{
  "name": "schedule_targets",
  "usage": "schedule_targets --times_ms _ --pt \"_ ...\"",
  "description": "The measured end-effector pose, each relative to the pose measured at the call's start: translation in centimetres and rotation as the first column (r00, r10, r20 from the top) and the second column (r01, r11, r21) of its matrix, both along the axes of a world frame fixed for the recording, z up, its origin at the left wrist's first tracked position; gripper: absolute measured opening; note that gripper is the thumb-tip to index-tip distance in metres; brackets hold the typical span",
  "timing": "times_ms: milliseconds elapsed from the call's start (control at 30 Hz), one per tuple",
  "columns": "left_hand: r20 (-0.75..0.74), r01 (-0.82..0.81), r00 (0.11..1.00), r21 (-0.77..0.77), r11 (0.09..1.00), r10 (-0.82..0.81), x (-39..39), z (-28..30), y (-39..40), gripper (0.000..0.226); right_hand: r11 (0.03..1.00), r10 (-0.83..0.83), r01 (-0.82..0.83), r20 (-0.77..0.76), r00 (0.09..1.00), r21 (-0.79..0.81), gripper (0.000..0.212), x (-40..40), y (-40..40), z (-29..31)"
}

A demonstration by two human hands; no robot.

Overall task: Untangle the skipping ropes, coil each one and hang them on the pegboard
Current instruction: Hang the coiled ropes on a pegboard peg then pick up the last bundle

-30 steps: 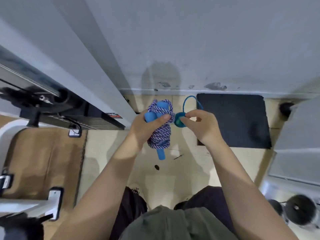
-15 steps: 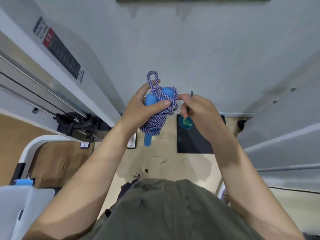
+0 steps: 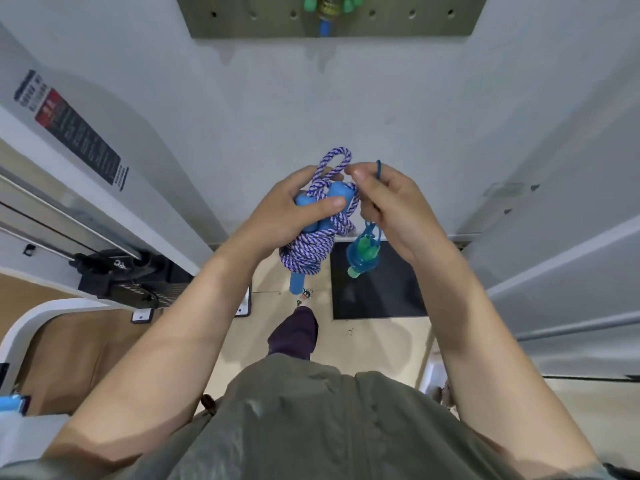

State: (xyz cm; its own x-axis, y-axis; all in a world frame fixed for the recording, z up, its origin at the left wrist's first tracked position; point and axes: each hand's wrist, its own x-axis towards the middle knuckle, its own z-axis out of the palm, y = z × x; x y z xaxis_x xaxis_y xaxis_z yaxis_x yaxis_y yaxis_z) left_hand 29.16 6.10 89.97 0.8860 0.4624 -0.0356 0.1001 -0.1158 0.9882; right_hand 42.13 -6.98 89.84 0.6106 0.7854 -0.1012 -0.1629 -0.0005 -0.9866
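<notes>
Left hand (image 3: 287, 216) grips braided rope (image 3: 311, 251); right hand (image 3: 394, 206) pinches blue rope (image 3: 362, 258) below pegboard (image 3: 242, 19)

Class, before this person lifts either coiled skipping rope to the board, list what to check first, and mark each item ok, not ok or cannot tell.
1. Left hand grips the purple-and-white braided skipping rope with blue handles: ok.
2. Braided rope coiled, loop standing free at the top: ok.
3. Right hand holds the thin blue cord skipping rope with green handles by its cord: ok.
4. Thin rope fully coiled: cannot tell.
5. Grey pegboard has open holes: ok.
6. A free peg there: cannot tell.
</notes>
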Motion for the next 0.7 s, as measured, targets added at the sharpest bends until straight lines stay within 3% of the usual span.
schedule_targets --times_ms 167,300,500,700 --pt "-0.002 0.098 0.995 0.001 0.995 -0.098 4.5 0.0 2.4 0.024 0.997 -0.074 0.072 0.133 0.988 0.015 0.006 3.2 3.4 1.5" --pt "-0.026 0.106 0.994 -0.013 0.994 -0.107 8.5 -0.8 6.3 0.022 0.994 -0.109 0.111 0.179 0.978 0.001 0.014 7.3 7.1 2.3" --pt "-0.080 0.067 0.995 0.011 0.998 -0.066 14.0 0.2 13.4 0.043 0.996 -0.050 0.065 0.219 0.974 -0.061 0.020 12.4 14.7 3.7" --pt "-0.089 0.086 0.993 0.074 0.994 -0.080 18.9 1.7 19.3 0.028 0.987 -0.154 0.157 0.293 0.944 0.011 0.010 17.3 19.9 6.9"
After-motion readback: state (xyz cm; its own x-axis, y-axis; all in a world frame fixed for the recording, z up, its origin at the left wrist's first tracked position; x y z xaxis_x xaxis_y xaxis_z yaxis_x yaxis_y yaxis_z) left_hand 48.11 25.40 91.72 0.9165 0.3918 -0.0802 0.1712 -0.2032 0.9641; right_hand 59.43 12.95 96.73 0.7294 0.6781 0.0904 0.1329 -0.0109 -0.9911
